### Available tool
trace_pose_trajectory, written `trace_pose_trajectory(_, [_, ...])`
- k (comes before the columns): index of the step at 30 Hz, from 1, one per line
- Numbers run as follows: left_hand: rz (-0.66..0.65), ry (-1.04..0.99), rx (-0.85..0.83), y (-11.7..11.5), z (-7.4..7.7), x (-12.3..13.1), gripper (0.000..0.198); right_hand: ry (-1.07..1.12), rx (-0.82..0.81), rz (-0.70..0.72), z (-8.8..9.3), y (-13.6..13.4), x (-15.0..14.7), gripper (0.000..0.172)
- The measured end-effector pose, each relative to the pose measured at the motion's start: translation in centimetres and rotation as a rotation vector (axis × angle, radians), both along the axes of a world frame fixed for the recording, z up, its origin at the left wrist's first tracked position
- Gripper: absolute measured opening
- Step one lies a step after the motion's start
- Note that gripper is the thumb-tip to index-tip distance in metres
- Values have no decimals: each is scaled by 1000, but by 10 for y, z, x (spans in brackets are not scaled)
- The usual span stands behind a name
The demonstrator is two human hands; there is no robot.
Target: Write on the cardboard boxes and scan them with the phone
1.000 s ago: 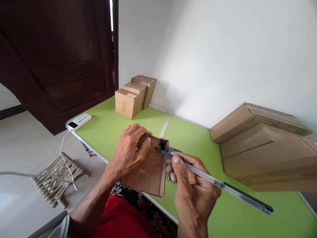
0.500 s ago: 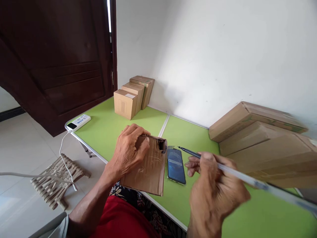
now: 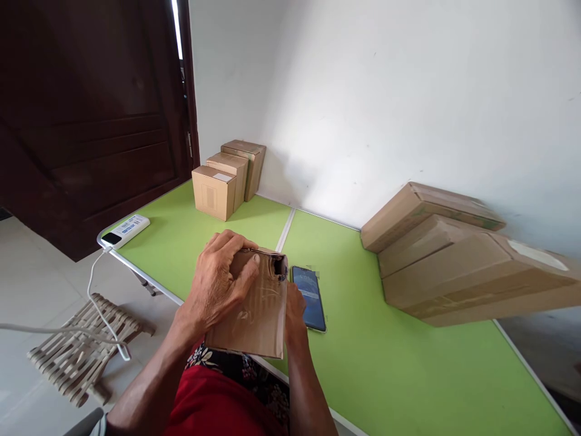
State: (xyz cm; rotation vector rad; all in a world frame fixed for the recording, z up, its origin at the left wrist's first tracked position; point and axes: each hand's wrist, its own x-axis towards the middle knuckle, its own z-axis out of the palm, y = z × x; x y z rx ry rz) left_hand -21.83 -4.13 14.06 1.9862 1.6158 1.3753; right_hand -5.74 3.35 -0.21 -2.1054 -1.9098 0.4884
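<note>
My left hand [image 3: 220, 281] lies over the top of a small brown cardboard box [image 3: 256, 318] near the table's front edge, fingers curled on its upper rim. The box has a torn hole at its top right corner. My right hand [image 3: 294, 312] is pressed against the box's right side, its fingers mostly hidden behind the box. No pen shows in it. A dark smartphone [image 3: 309, 289] lies flat on the green table [image 3: 390, 363] just right of the box, touching my right hand's edge.
Three small cardboard boxes [image 3: 222, 181] stand in a row at the back left by the wall. Three long flat cardboard boxes [image 3: 454, 254] are stacked at the right. A white power bank [image 3: 124, 230] with cable sits at the left corner. A wooden rack [image 3: 77, 345] lies on the floor.
My right hand held a pen at the box's torn corner, swung it away to the right, and now rests against the box's side without the pen. The view has shifted right.
</note>
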Motion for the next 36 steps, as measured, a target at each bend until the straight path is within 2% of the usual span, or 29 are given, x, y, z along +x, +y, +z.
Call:
trace_pose_trajectory(4, [-13,-7,-4,-1,-1,-1,15,-69,-142,-27,3,0,-2,25])
trace_pose_trajectory(8, [-30,-1,4,0,-3,-4,15,-91,-112,-71,16,-19,9,25])
trace_pose_trajectory(10, [-35,0,12,2,-4,-5,15,-117,-55,-152,20,-33,22,36])
trace_pose_trajectory(13, [-38,1,29,6,-6,-7,15,-136,-33,-269,20,-50,40,63])
trace_pose_trajectory(18, [-27,4,40,8,-8,-7,14,0,-61,-298,10,-47,56,64])
trace_pose_trajectory(21, [-20,8,39,8,-8,-7,14,171,-75,-329,4,-38,65,74])
trace_pose_trajectory(26, [-15,21,51,7,-8,-7,14,631,-139,-342,-10,-45,82,49])
trace_pose_trajectory(29, [-18,9,46,8,-9,-7,14,925,-156,-325,-14,-64,89,60])
trace_pose_trajectory(32, [-24,-3,27,9,-8,-6,14,1255,-149,-322,-2,-86,92,66])
trace_pose_trajectory(34, [-20,-3,19,8,-8,-6,14,1504,-137,-355,15,-101,92,62])
trace_pose_trajectory(36, [-15,-7,16,9,-7,-6,14,1652,-112,-387,37,-114,90,58])
